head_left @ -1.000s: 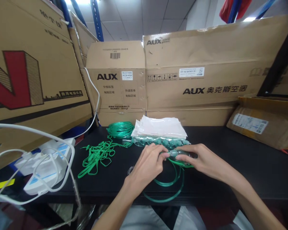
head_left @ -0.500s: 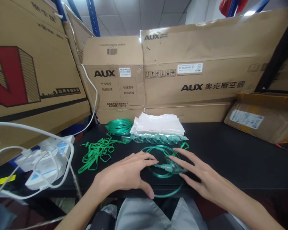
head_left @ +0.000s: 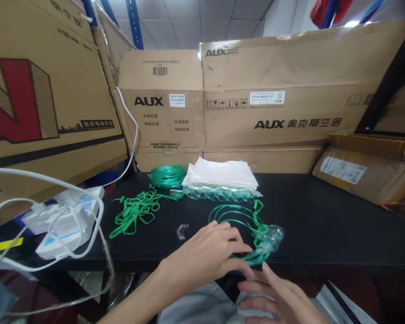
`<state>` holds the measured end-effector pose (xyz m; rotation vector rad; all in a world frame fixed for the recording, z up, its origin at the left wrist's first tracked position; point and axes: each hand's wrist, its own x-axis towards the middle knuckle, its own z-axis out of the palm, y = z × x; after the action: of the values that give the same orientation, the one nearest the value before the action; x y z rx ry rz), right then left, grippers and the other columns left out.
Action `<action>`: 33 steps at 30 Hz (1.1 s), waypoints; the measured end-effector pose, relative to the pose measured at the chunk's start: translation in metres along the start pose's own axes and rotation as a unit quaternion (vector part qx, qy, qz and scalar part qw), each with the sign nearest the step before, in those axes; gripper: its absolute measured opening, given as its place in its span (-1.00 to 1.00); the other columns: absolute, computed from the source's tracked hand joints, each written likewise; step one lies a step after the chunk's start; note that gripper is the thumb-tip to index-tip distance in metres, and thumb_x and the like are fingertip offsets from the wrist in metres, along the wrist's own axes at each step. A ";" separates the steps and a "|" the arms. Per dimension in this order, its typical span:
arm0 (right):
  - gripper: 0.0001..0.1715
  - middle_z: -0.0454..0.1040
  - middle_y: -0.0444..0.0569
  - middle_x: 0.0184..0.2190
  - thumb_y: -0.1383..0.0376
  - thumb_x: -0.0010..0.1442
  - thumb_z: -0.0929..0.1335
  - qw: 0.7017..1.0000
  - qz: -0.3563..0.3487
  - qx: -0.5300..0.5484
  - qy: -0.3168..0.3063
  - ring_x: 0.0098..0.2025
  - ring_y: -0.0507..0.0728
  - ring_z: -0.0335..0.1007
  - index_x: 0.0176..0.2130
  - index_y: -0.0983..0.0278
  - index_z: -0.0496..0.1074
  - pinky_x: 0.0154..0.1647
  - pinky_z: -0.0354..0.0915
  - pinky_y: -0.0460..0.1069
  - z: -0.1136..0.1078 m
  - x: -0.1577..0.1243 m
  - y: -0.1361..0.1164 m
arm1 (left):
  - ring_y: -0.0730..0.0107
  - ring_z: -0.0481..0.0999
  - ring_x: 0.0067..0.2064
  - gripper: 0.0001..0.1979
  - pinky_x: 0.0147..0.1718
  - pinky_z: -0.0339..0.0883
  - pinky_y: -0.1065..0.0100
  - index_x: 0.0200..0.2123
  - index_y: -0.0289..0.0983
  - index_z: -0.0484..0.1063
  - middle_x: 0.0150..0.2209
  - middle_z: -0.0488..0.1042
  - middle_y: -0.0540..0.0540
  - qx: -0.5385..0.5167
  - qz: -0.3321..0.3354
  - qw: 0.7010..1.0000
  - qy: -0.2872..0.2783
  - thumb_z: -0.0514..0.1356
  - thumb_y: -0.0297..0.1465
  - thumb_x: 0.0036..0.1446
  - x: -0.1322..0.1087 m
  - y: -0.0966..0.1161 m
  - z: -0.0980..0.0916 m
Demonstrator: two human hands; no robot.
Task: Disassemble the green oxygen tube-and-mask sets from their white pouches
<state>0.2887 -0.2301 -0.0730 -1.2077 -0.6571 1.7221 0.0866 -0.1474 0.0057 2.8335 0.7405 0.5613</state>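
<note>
A clear green oxygen mask (head_left: 274, 237) lies near the front edge of the black table, with a green elastic strap (head_left: 257, 215) looped beside it. Loose coils of green tubing (head_left: 230, 208) spread to the mask's left. My left hand (head_left: 211, 247) bends over the near part of the coil, thumb and fingers pinching the tubing just left of the mask. Just below, at the table edge, is my right hand (head_left: 276, 294), its thumb raised apart from the fingers and nothing visible in it. Several thin pale strips (head_left: 181, 231) lie left of my left hand.
Behind the coil sits a stack of white packets (head_left: 222, 174) over clear green masks. A wound green tube (head_left: 167, 176) and tangled green straps (head_left: 137, 212) lie to the left. White cables and a power strip (head_left: 70, 222) occupy the left side; cardboard boxes (head_left: 273, 103) wall the back.
The mask has shifted right. My left hand has moved right onto the tubing, uncovering the pale strips. My right hand has left the mask and dropped to the table edge.
</note>
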 end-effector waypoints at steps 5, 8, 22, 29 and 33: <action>-0.27 0.67 0.25 -0.17 -0.20 0.09 0.49 0.999 0.026 0.017 0.021 -0.28 0.31 0.66 -0.22 0.44 0.62 -0.29 0.59 0.17 0.016 -0.003 -0.017 | 0.12 0.50 0.09 -0.58 0.11 0.28 0.19 0.05 -0.20 0.58 0.01 0.57 -0.15 0.009 -0.174 0.980 0.094 0.08 -0.08 0.42 0.008 -0.029 -0.014; -0.34 0.67 0.22 -0.21 -0.14 0.13 0.50 0.999 0.031 0.010 0.030 -0.31 0.30 0.66 -0.23 0.44 0.60 -0.37 0.59 0.14 0.022 -0.003 -0.023 | -0.06 0.50 0.09 -0.43 0.07 0.32 0.09 0.09 -0.26 0.56 0.03 0.53 -0.24 0.010 -0.247 0.968 0.051 0.13 0.06 0.31 0.017 -0.045 -0.010; -0.33 0.68 0.10 -0.17 -0.09 -0.04 0.60 0.992 -0.086 0.071 0.067 0.07 0.36 0.56 -0.08 0.28 0.65 0.10 0.47 0.13 0.007 -0.006 -0.005 | 0.26 0.55 -0.16 -0.56 -0.21 0.36 0.32 0.07 -0.09 0.58 -0.06 0.53 -0.05 -0.108 -0.205 0.972 0.044 0.23 -0.44 0.10 0.015 -0.032 0.026; -0.42 0.70 0.10 -0.21 -0.15 -0.13 0.61 0.979 -0.146 0.131 0.062 0.10 0.37 0.54 -0.34 0.24 0.58 0.21 0.36 0.19 0.017 0.000 -0.008 | 0.32 0.54 -0.20 -0.80 -0.15 0.34 0.31 -0.09 -0.12 0.62 -0.11 0.56 -0.04 -0.157 -0.223 0.958 0.093 0.26 -0.29 0.25 0.023 -0.032 0.031; -0.46 0.52 -0.09 -0.64 -0.17 0.00 0.55 0.981 -0.154 0.119 0.026 -0.28 0.32 0.61 -0.38 0.18 0.43 0.04 0.39 0.23 0.020 0.003 -0.010 | 0.30 0.55 -0.18 -0.85 -0.12 0.34 0.29 -0.14 -0.12 0.61 -0.16 0.60 0.00 -0.165 -0.231 0.952 0.118 0.24 -0.29 0.29 0.030 -0.028 0.032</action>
<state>0.2739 -0.2220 -0.0585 -0.9284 -0.5565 1.4577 0.1110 -0.1099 -0.0214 2.2074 1.1800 0.8538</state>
